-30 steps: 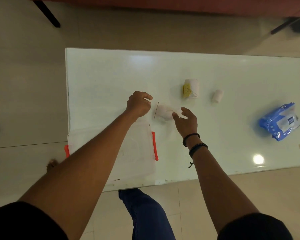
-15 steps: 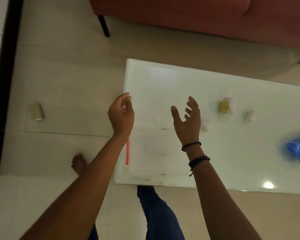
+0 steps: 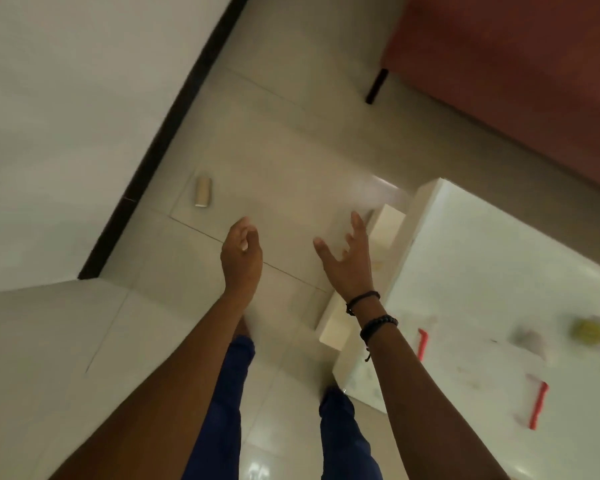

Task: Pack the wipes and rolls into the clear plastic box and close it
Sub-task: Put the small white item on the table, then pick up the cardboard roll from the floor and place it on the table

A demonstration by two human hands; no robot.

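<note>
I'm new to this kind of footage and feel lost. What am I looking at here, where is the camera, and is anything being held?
The one picture comes from a camera worn on a person's head, looking down past their arms. No machine here: the left hand and the right hand, with dark bands at the wrist, are bare, open and hold nothing. They hang over the tiled floor, where a small roll lies by the wall. The white table is at the right. On it is the clear plastic box with red latches; the blurred yellowish thing may be another roll. Blue trouser legs show below.
</note>
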